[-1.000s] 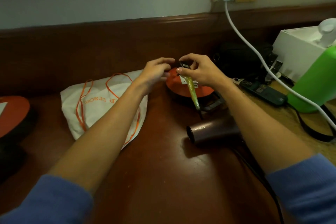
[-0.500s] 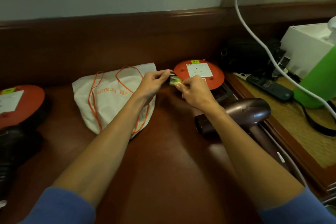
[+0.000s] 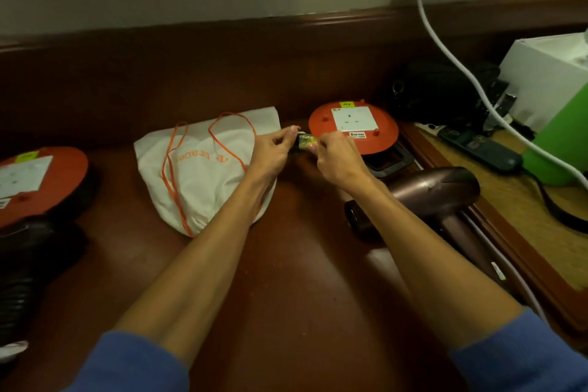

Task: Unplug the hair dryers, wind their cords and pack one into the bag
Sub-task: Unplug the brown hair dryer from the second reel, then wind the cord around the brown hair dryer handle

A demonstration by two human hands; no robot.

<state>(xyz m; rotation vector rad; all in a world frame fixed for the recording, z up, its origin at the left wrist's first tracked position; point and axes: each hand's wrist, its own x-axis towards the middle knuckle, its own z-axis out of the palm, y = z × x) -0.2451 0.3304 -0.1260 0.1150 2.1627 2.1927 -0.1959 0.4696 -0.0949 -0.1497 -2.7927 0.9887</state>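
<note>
Hair dryer (image 3: 426,197) lies at four o'clock on the desk, bag (image 3: 203,169) at ten. Both hands, left hand (image 3: 273,153) and right hand (image 3: 337,157), pinch a small yellow-green strap (image 3: 306,142) at twelve; probably cord-tying, next needing a snug wrap.

hands (image 3: 273,153) pinching plug (image 3: 304,144) (yellow-tagged), bag (image 3: 203,175) beside

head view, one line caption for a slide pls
Both hands, left and right, pinch a small yellow-green item between the drawstring bag and the hair dryer.
</note>
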